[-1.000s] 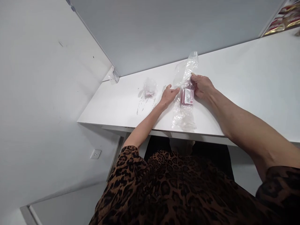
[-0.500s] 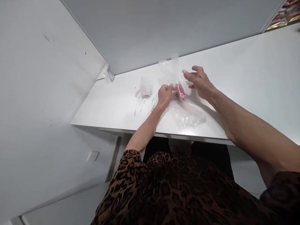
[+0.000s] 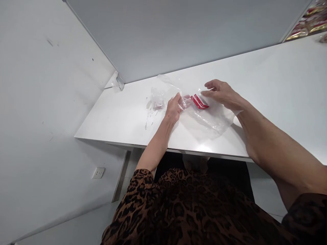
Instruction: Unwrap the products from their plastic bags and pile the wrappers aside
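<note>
A clear plastic bag (image 3: 212, 119) is spread loosely between my hands above the white table. My left hand (image 3: 175, 106) grips the bag on its left side, its fingers partly seen through the film. Beside those fingers is a small red item with white print (image 3: 199, 102), which looks like a folded card or packet. Whether it is inside the bag or on top of it, I cannot tell. My right hand (image 3: 221, 92) hovers at the item's upper right with fingers apart, the thumb tip close to the film.
Another small clear bag with something pinkish in it (image 3: 158, 102) lies left of my left hand, near grey scuff marks. A crumpled clear wrapper (image 3: 118, 83) sits in the table's far left corner. Red and gold packets (image 3: 306, 25) are at the upper right. Walls border the white table (image 3: 109, 119).
My right hand has moved slightly down toward the red item. The item has turned and shows its white print. The bag's upper part has swung left and its lower part spreads right.
</note>
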The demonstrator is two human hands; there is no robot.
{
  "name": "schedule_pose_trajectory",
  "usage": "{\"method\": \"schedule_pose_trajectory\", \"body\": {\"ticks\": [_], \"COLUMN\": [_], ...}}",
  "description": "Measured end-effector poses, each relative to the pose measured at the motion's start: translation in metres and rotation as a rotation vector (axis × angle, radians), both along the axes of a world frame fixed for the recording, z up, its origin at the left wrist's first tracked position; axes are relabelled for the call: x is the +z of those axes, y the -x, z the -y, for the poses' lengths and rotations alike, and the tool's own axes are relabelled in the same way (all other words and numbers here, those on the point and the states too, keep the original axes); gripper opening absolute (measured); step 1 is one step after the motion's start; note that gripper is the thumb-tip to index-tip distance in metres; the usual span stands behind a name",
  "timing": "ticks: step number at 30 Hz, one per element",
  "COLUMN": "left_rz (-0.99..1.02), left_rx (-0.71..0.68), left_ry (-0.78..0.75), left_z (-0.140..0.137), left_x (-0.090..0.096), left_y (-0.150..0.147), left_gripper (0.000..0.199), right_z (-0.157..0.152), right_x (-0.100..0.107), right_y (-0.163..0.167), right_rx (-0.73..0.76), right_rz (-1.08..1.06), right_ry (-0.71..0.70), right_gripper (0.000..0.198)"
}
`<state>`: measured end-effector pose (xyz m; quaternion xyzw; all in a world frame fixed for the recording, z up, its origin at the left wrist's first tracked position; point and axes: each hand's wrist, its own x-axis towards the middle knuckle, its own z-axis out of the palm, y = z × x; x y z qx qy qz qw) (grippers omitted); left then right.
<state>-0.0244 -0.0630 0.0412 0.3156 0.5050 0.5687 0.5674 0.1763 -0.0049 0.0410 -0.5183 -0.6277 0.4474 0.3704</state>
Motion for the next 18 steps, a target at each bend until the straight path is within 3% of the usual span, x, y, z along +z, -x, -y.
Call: {"method": "schedule_pose_trajectory", "body": {"ticks": [5,11,18], "left_rz": [-0.034,0.0,0.07], "left_rx": [-0.092,-0.063,-0.008], "left_ry": [-0.085,-0.087,-0.065], "left_z": [-0.003,-0.004,-0.001], "left_x": [-0.003,0.0,0.008], "left_y": [0.0,0.004,0.004], "left_gripper": [0.051,0.043,0.041], "right_z": [0.012,-0.013,-0.047], "right_x": [0.009,-0.001,-0.013], "right_y": [0.007,-0.006,-0.048], "right_rx": [0.242,0.015,-0.032], "right_rz": [0.044,0.068,-0.159], "right_ry": [0.032,0.064,0.243], "right_gripper": [0.056,0.053,0.047]}}
